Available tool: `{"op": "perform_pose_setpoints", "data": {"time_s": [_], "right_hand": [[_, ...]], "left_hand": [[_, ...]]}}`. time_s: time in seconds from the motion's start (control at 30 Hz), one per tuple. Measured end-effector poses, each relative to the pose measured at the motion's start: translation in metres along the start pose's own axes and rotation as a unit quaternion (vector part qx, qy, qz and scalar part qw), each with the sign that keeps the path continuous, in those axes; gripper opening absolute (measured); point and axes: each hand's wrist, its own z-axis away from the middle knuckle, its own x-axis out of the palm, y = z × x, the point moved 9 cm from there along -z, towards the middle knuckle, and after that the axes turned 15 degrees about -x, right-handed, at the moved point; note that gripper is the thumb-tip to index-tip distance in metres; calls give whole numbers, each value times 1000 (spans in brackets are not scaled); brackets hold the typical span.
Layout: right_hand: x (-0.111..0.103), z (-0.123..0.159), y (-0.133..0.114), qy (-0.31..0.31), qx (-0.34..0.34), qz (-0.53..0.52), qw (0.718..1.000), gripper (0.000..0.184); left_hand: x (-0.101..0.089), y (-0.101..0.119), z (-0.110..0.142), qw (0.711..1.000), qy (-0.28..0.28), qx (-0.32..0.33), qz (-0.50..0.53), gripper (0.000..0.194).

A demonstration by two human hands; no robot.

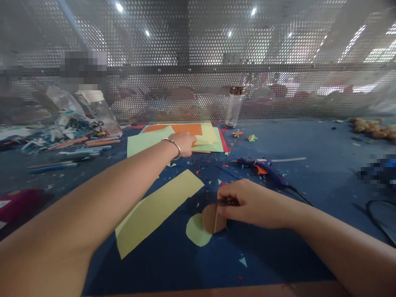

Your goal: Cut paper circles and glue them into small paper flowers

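Note:
My left hand (185, 142), with a silver bangle at the wrist, reaches to the stack of coloured paper (213, 130) at the back. It touches the sheets; most of its fingers are hidden. My right hand (244, 202) is closed, its fingers curled around a small dark thing I cannot make out. Under its thumb side is a round brown cardboard disc (212, 220), which overlaps a pale green paper circle (196, 233). A long yellow paper strip (161, 210) lies slantwise between my forearms.
A blue glue gun (275, 173) with an orange trigger and a cord lies beyond my right hand. A glass bottle (234, 108) stands at the back. Pens (102, 142), a white-capped bottle (99, 109) and crumpled plastic are at left. Paper scraps litter the blue table (266, 264).

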Motion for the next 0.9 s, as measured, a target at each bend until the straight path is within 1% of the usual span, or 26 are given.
{"op": "perform_pose_setpoints", "data": {"time_s": [0.07,0.13,0.23,0.33,0.43,0.53,0.63,0.77,0.9], "right_hand": [[0,-1,-1,1,2,-2,1000,14],[0,-1,-1,0,5,-6,1000,14],[0,-1,-3,-2,4,-11,1000,14],[-1,-1,-4,0,-8,-24,1000,15],[-1,0,0,4,-9,-37,999,14],[0,1,5,5,-1,-35,999,14],[0,0,8,4,4,-26,1000,14],[0,-1,10,5,10,-18,1000,14],[0,-1,9,7,7,-14,1000,14]], "left_hand": [[5,5,-9,1000,-17,11,7,56],[8,3,-15,999,-31,14,13,56],[8,-5,-20,998,-48,23,24,62],[5,-16,-22,996,-62,35,49,66],[2,-25,-25,993,-73,34,82,60],[0,-33,-31,993,-65,15,102,49],[-1,-35,-35,994,-41,0,105,46],[-3,-33,-39,996,-14,-21,89,58],[0,-29,-44,997,-7,-37,60,63]]}}
